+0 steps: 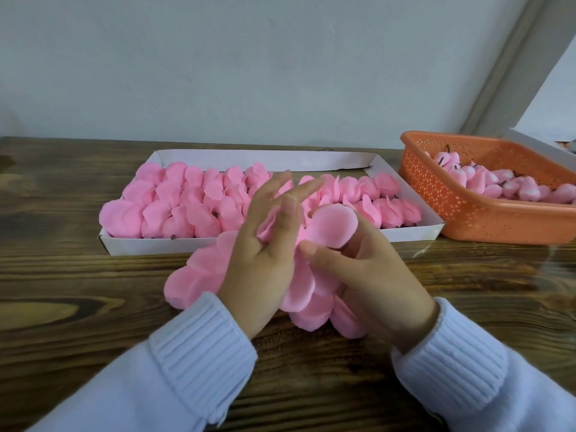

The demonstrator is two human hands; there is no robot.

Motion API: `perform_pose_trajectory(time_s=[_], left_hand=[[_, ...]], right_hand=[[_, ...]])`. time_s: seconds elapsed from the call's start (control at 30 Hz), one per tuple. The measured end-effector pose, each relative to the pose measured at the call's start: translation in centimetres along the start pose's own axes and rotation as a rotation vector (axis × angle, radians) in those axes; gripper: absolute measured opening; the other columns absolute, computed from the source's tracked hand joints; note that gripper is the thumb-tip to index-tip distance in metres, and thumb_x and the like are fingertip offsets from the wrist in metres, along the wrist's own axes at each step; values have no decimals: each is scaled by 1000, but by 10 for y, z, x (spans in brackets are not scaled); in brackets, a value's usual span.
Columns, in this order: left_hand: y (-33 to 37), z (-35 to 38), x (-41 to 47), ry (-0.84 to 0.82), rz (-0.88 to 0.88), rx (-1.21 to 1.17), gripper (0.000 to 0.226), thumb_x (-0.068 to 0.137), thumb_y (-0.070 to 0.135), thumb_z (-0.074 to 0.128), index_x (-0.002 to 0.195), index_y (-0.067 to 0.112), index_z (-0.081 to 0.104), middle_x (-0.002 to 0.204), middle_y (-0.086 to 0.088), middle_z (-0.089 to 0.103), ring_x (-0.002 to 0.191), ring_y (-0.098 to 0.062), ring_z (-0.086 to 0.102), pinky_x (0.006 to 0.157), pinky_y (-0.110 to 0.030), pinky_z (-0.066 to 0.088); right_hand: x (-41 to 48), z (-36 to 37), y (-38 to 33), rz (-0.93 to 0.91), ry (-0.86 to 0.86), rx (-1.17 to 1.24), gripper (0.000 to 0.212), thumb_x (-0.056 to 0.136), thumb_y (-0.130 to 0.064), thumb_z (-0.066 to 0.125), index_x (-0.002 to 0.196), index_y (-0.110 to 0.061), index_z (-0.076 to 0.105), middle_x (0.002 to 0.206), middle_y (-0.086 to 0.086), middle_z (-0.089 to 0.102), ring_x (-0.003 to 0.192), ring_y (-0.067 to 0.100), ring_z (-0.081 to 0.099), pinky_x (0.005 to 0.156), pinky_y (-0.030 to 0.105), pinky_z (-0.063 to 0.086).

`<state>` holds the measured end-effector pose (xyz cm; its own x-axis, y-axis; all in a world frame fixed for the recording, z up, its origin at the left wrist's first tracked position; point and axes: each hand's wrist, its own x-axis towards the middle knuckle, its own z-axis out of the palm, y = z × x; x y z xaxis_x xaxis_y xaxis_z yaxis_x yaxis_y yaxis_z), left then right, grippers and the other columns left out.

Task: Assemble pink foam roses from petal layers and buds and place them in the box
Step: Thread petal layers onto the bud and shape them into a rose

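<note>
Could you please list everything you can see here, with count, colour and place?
table: one, dark brown wood, under everything
box: one, white, mid-table behind the hands
roses: many, pink, in rows filling the box
basket: one, orange, perforated, right of the box
buds: many, pink, inside the basket
petal pile: one loose heap, pink, on the table under the hands
second box: edge only, white, behind the basket
wall: pale grey, behind the table
sleeves: two, white, ribbed
left hand: fingers mostly straight, against pink petals
right hand: thumb pinching a raised petal layer
</note>
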<state>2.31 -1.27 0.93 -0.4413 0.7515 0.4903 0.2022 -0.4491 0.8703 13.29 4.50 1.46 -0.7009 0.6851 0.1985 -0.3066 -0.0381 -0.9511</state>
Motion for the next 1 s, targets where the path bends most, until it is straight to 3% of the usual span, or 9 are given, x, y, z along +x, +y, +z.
perform_pose_trajectory(time_s=[0.13, 0.3, 0.4, 0.5, 0.57, 0.67, 0.77, 0.87, 1.0], left_hand=[[0, 2, -3, -62, 30, 38, 63, 87, 59, 33, 131, 20, 55, 120, 45, 49, 116, 29, 36, 89, 6, 28], [6, 1, -2, -93, 20, 50, 43, 87, 55, 43, 130, 51, 40, 152, 16, 31, 134, 15, 26, 102, -1, 26], [6, 0, -3, -61, 5, -36, 87, 74, 49, 73, 135, 63, 13, 152, 15, 27, 135, 8, 33, 103, -14, 39], [3, -3, -2, -79, -100, -116, 112, 55, 39, 79, 138, 58, 4, 149, 12, 34, 133, -2, 42, 91, -15, 48], [4, -6, -1, -225, -187, -88, 108, 55, 37, 81, 147, 34, 24, 131, 14, 59, 114, 4, 58, 82, -10, 49], [7, -10, 3, -375, -150, -88, 36, 73, 21, 73, 106, 34, 69, 93, 22, 72, 93, 9, 65, 74, -5, 48], [14, -11, 2, -383, -121, -148, 38, 78, 11, 63, 95, 44, 73, 92, 27, 71, 93, 12, 63, 73, -4, 47], [13, -11, 4, -355, -130, -143, 34, 79, 14, 62, 109, 30, 65, 101, 20, 71, 98, 6, 64, 75, -8, 49], [13, -9, 4, -311, -104, -90, 22, 87, 23, 55, 104, 22, 69, 103, 9, 73, 101, -1, 65, 81, -10, 48]], right_hand=[[1, 2, 1, -29, -7, 15, 49, 76, -3, 69, 120, 6, 50, 108, 32, 61, 95, 29, 63, 81, 37, 55], [2, 0, 2, -44, -7, 11, 45, 74, -4, 69, 114, 6, 52, 106, 31, 61, 95, 31, 61, 84, 42, 53], [3, 0, 0, -63, -25, 80, 50, 70, -10, 71, 114, 7, 54, 104, 26, 64, 94, 31, 64, 82, 38, 55], [3, -2, -2, -72, -28, 111, 50, 72, -4, 68, 118, 8, 52, 105, 24, 65, 96, 33, 64, 83, 39, 56], [4, -3, -2, -77, -39, 113, 49, 72, -3, 66, 118, 7, 53, 104, 23, 65, 96, 33, 64, 84, 40, 55], [4, -4, -1, -73, -69, 90, 53, 66, -12, 72, 115, 2, 55, 102, 21, 65, 95, 32, 64, 83, 40, 55], [3, -5, 0, -73, -113, 45, 44, 72, -7, 70, 114, 0, 57, 107, 20, 65, 99, 31, 64, 84, 39, 54], [4, -5, 0, -50, -157, 50, 46, 75, -12, 70, 115, 4, 57, 110, 21, 66, 101, 31, 65, 85, 36, 54], [4, -7, -1, -65, -158, 6, 43, 79, -13, 67, 117, 4, 56, 113, 21, 65, 106, 32, 63, 90, 40, 52]])
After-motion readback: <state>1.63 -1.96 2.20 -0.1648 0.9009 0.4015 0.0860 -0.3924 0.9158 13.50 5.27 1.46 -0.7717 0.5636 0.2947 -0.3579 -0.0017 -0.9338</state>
